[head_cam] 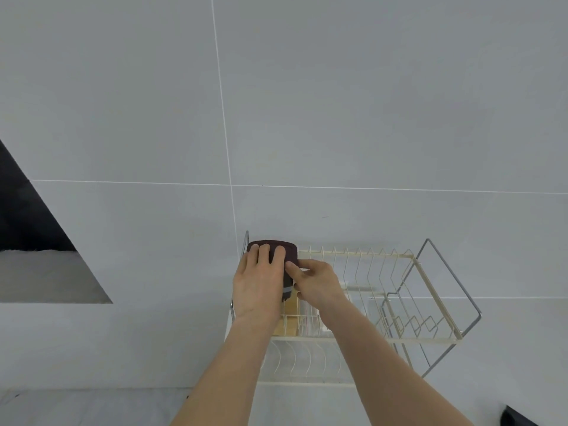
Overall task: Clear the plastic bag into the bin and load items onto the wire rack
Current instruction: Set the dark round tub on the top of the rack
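While both of my bare arms reach forward from the bottom of the view, my two hands meet on a dark maroon board (290, 252) standing at the left end of a cream wire rack (408, 305). My left hand (259, 284) lies flat against the near face of the board, fingers together and pointing up, with the fingertips close to its rounded top edge. My right hand (316, 281) comes in from the right side of that hold, and its thumb and first fingers pinch the board's right edge, closed on it. The board stands nearly upright between my hands, its lower part with a pale grey band showing in the gap between them.

Just below my hands, inside the rack, sits something tan (289, 318), like wood or card, and beside it, under my right wrist, a clear plastic piece with a thin red line (310, 318); I cannot tell what either one is. To the right of my grip the rack's upright wire dividers run in a row, and a grey metal frame (458, 290) loops around its far right end. A lower tier of curved wires (304, 358) shows beneath my forearms. Behind everything is a pale grey tiled wall (338, 103) with thin white joints, and well to the left of my grip a dark triangular opening (33, 216).
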Tool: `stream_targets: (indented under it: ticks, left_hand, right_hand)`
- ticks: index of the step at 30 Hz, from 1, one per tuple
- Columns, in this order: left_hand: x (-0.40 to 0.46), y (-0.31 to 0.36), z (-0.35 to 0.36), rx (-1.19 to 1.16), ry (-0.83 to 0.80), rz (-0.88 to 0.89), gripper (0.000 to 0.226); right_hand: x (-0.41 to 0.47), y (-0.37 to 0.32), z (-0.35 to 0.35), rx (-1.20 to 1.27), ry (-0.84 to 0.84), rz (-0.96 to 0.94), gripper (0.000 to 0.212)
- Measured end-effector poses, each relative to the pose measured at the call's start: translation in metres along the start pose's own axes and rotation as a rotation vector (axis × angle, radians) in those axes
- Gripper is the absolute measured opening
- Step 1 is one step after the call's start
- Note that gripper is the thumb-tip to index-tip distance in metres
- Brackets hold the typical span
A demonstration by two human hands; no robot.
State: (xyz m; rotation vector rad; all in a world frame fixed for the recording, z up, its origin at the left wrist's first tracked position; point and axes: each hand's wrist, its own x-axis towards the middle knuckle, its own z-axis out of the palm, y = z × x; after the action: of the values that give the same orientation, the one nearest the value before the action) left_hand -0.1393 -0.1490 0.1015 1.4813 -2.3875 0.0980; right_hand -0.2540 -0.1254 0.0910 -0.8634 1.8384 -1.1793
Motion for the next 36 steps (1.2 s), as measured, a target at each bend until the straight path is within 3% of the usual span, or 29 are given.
stream_targets:
  ticks: [5, 9, 13, 15, 21, 25, 30, 32, 36]
  left_hand:
    - [-0.002, 0.000, 0.000, 0.026, -0.013, 0.017, 0.065]
    - [-0.010, -0.003, -0.002, -0.072, 0.025, -0.002, 0.075]
    - [-0.023, 0.015, -0.010, -0.275, 0.161, 0.016, 0.057]
    - [-0.030, 0.032, -0.016, -0.454, 0.153, 0.018, 0.046]
    - [-0.059, 0.101, -0.016, -0.821, -0.084, 0.008, 0.006]
    - [-0.088, 0.163, 0.005, -0.997, -0.265, -0.052, 0.013]
    - [-0.127, 0.251, 0.038, -1.106, -0.481, -0.151, 0.010]
    - [-0.142, 0.281, 0.056, -1.104, -0.564, -0.171, 0.007]
    - [-0.173, 0.326, 0.092, -1.034, -0.735, -0.245, 0.026]
  right_hand:
    - [-0.012, -0.005, -0.001, -0.054, 0.042, 0.002, 0.039]
    - [-0.027, -0.012, -0.014, -0.144, 0.169, -0.053, 0.042]
    - [-0.043, -0.021, -0.038, -0.200, 0.275, -0.130, 0.022]
    - [-0.051, -0.022, -0.055, -0.179, 0.290, -0.158, 0.016]
    - [-0.097, -0.010, -0.140, -0.075, 0.195, -0.150, 0.017]
    - [-0.127, 0.029, -0.215, -0.017, 0.200, -0.057, 0.023]
    - [-0.149, 0.121, -0.305, 0.080, 0.376, 0.128, 0.025]
    - [-0.151, 0.167, -0.335, 0.096, 0.477, 0.237, 0.020]
    - [-0.153, 0.258, -0.374, -0.065, 0.584, 0.457, 0.018]
